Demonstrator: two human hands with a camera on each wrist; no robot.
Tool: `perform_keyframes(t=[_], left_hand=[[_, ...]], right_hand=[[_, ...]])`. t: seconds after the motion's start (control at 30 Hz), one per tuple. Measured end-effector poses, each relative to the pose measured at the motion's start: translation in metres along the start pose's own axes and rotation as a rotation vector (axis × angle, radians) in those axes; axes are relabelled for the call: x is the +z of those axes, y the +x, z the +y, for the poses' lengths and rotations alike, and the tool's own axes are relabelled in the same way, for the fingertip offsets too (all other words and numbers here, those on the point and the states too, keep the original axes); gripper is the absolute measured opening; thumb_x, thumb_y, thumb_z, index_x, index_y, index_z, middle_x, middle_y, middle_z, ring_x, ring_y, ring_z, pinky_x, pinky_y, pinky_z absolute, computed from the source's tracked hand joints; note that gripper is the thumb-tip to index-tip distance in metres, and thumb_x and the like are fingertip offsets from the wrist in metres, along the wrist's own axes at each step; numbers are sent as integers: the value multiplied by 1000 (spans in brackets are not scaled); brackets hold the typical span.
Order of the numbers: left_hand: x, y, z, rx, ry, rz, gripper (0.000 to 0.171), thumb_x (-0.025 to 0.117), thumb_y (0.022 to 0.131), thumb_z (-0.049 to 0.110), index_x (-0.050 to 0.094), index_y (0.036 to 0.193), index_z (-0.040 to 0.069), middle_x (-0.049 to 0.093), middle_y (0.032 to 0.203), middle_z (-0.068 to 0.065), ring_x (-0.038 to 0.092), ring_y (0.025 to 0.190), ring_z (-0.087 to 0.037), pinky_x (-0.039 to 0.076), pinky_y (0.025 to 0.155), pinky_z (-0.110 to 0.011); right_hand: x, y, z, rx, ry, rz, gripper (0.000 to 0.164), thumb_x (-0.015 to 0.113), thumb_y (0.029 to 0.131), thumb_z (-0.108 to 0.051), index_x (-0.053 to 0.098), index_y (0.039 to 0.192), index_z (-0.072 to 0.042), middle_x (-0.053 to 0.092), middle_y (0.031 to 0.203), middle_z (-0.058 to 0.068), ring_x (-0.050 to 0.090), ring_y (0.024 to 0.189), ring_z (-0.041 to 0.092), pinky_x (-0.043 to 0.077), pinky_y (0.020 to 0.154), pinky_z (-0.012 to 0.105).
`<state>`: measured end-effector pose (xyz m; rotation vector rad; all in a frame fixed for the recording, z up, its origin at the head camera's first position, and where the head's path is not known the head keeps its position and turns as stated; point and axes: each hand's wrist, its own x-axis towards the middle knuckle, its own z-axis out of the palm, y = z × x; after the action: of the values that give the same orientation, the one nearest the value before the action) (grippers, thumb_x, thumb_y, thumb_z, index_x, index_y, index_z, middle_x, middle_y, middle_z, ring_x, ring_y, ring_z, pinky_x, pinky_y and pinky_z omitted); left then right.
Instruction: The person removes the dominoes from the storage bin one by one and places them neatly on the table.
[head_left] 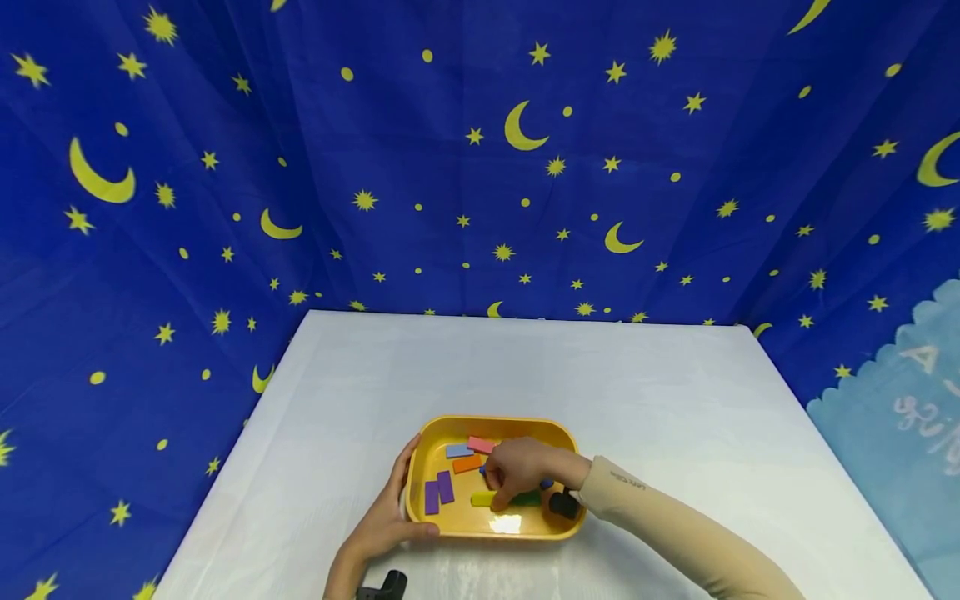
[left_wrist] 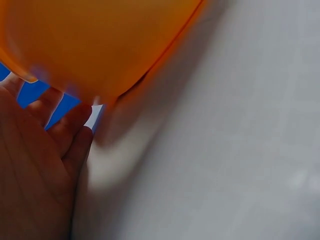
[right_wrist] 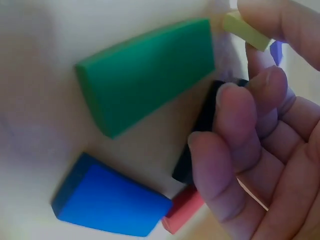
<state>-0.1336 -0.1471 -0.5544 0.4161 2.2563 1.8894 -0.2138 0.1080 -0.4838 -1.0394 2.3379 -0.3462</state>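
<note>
A blue moon-and-star curtain backs a white-covered surface. In the head view, the left hand holds the near-left corner of a yellow plastic tray, and inside it the grip of the right hand looks clamped on a yellow block, next to a green block. A steadied tray and a light, square pinch should leave the neighbouring blocks undisturbed. The left wrist view shows fingers bent against the tray's outer wall; the thumb is out of frame. In the right wrist view, curled fingers partly hide a dark, perhaps black block and a red block near a blue block; how firm the pinch is, I cannot tell.
</note>
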Motion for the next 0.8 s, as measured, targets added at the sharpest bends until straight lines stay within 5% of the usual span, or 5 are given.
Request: perform_keyframes(t=[0.47, 0.63, 0.8], left_hand=[[0, -1, -1, -10, 0, 6, 120, 89, 63, 16, 10, 151, 40, 15, 156, 0, 17, 139, -29, 8, 104, -63], [0, -1, -1, -12, 5, -2, 117, 88, 65, 21, 10, 151, 39, 14, 157, 1, 17, 139, -30, 9, 104, -64], [0, -1, -2, -16, 3, -5, 117, 88, 65, 25, 10, 151, 39, 14, 157, -1, 17, 139, -30, 9, 104, -64]], right_hand=[[-25, -28, 18, -65, 280, 272, 17, 73, 84, -31, 64, 75, -20, 52, 59, -11, 43, 51, 5, 35, 49, 20], [-31, -45, 32, -34, 469, 344, 17, 70, 88, -28, 65, 78, -15, 52, 59, -1, 53, 55, 13, 37, 49, 21], [-38, -67, 51, 45, 631, 437, 19, 69, 89, -26, 67, 87, -7, 57, 67, 12, 47, 52, 16, 43, 48, 27]])
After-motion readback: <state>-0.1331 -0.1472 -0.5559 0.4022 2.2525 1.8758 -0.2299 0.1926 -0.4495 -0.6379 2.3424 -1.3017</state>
